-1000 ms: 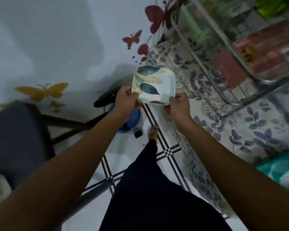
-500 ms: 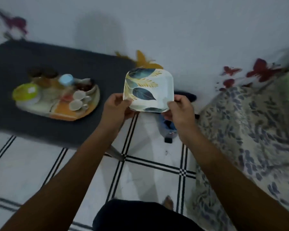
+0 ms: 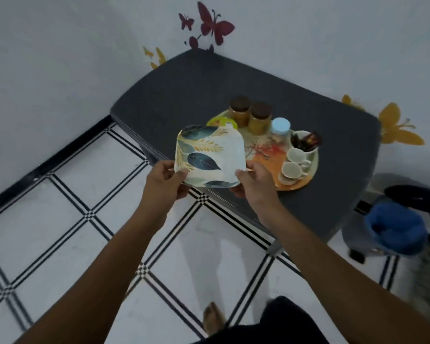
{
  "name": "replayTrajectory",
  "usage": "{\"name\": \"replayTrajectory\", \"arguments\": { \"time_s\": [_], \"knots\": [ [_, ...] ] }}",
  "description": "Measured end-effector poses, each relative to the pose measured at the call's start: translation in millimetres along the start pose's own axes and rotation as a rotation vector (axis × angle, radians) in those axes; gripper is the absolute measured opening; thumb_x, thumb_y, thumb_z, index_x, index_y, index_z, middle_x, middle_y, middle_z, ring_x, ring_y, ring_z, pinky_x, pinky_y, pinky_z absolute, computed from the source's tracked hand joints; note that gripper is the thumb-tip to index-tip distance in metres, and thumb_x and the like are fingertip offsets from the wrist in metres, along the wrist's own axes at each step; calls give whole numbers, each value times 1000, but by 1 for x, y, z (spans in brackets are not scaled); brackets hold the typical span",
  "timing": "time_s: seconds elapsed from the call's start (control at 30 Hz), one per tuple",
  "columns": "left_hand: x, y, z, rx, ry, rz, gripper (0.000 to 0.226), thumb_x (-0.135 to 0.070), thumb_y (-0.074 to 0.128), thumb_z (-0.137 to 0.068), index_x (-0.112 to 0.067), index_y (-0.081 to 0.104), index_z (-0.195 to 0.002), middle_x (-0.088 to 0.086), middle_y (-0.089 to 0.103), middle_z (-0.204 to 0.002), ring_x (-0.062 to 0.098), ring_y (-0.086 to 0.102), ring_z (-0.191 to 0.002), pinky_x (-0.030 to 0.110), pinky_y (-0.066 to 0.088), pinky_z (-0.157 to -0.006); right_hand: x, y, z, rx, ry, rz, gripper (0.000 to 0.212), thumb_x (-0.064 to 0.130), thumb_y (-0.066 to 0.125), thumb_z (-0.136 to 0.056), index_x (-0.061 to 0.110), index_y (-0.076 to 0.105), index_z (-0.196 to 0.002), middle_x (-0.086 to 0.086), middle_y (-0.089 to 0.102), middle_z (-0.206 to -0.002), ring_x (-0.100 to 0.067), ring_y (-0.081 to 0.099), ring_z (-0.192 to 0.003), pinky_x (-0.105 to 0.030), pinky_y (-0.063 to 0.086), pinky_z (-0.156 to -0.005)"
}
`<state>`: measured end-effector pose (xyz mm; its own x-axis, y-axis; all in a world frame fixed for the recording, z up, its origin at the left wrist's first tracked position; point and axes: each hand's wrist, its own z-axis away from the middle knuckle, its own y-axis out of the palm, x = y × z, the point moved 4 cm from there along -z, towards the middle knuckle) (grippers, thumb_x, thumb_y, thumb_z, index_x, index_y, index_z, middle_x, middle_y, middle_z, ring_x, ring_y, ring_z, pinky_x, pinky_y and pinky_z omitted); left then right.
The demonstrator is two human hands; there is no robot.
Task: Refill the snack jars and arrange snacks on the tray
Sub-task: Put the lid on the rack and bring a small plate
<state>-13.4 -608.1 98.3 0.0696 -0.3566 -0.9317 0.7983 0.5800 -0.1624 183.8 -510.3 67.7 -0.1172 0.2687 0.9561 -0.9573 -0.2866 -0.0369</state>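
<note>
both hands hold a square leaf-patterned plate in the air over the near edge of the dark bench, the left hand with its grip pinched on the plate's left edge and the right hand with its grip pinched on the near right corner. behind the plate, a round tray sits on the bench carrying two brown-lidded jars of yellow snacks side by side, a blue-lidded jar, a white cup of dark packets, two small white cups and a green lid partly hidden by the plate. a blue bucket stands on the tiled floor to the right of the bench.
</note>
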Motion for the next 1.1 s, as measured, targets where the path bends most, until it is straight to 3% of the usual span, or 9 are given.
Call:
{"name": "replayTrajectory", "arguments": {
  "time_s": [0.1,0.27,0.4,0.6,0.7,0.8,0.9,0.97,1.1],
  "knots": [
    [-2,-29,-44,-4,8,-10,8,-18,61,-103,-22,59,-110,8,72,-108,18,69,-82,22,61,-64,4,42,-30,10,-20,47,13,14,59,-99,26,60,-93,-2,71,-90,-12,67,-67,-19,53,-54],
    [-3,-39,-128,12,-12,-32,17,-18,61,-103,-14,58,-119,5,72,-109,20,71,-87,26,63,-68,6,80,-98,-7,-27,135,6,19,59,-98,24,61,-101,0,73,-90,-16,71,-69,-34,59,-64],
    [-21,-41,-207,40,-27,-60,9,-16,59,-104,-18,59,-113,-1,71,-107,22,72,-94,26,63,-69,15,107,-167,-10,-27,137,6,20,63,-97,25,62,-100,-3,73,-93,-18,71,-74,-32,59,-65],
    [-52,-54,-327,95,-67,-132,13,-6,56,-104,-17,62,-105,4,71,-109,21,73,-94,26,62,-65,30,155,-254,-20,-21,190,18,19,66,-95,33,55,-93,-6,72,-96,-24,72,-80,-44,62,-72],
    [-54,-50,-375,128,-71,-181,14,-5,59,-102,-17,63,-102,7,71,-110,26,73,-97,35,64,-73,32,167,-288,-83,17,235,15,16,64,-96,28,56,-96,-4,71,-100,-17,72,-71,-42,64,-67],
    [-44,-37,-423,184,-109,-210,12,-3,62,-100,-15,64,-101,12,71,-113,30,73,-101,41,63,-81,26,174,-319,-161,80,283,16,12,61,-93,16,59,-107,-5,69,-104,-25,71,-85,-52,60,-76],
    [-31,-21,-464,242,-91,-264,10,-3,62,-100,-11,64,-107,12,72,-111,27,73,-98,33,64,-73,19,183,-345,-227,150,358,32,6,58,-90,12,55,-121,-10,66,-119,-31,66,-103,-51,58,-84],
    [-27,-11,-491,279,-46,-330,12,-6,63,-100,-12,65,-110,9,73,-108,23,74,-92,27,63,-65,15,188,-362,-267,200,389,40,2,58,-89,10,51,-128,-13,63,-127,-33,62,-111,-43,57,-87],
    [-18,3,-533,383,8,-462,13,-7,63,-100,-16,65,-109,7,72,-97,14,73,-70,22,59,-54,4,196,-389,-339,315,479,40,3,58,-90,8,49,-129,-15,61,-129,-34,59,-114,-36,49,-80]
  ]
}}
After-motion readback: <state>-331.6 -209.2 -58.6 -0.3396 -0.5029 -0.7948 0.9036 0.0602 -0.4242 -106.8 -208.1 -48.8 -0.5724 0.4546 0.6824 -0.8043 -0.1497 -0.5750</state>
